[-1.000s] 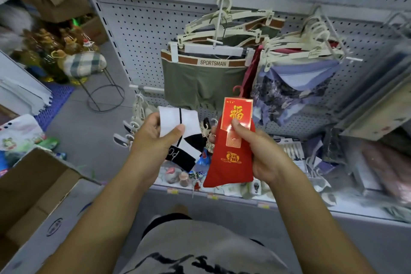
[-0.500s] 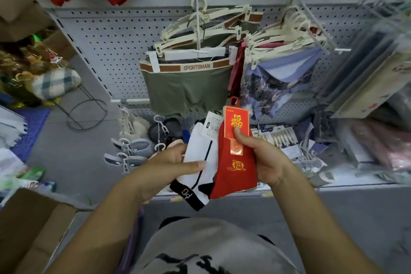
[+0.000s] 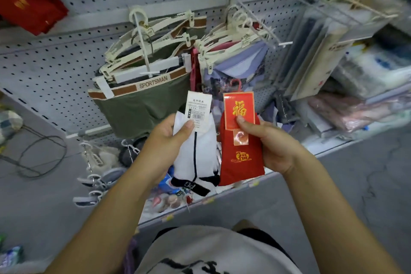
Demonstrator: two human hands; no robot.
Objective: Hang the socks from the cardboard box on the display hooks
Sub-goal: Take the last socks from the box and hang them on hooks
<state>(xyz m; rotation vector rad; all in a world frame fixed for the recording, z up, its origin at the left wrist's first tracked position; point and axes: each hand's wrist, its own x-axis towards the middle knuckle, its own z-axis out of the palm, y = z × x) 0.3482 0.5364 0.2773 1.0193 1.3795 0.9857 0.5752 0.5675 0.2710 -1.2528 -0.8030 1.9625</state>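
The left thumb [image 3: 186,128] presses a paper label [image 3: 198,107] against a pair of white socks [image 3: 195,153], with the other fingers hidden behind. The right thumb [image 3: 241,120] pinches the red card [image 3: 239,107] that heads a pair of red socks [image 3: 241,162]. Both pairs stand upright, side by side, tops toward the pegboard [image 3: 55,73]. The red pair's small plastic hook [image 3: 235,83] points up, below a wire display hook [image 3: 262,26]. The right hand [image 3: 273,147] is nearer to it than the left hand [image 3: 164,138]. Both forearms reach forward.

Grey pegboard wall [image 3: 66,78], grey floor [image 3: 40,207]
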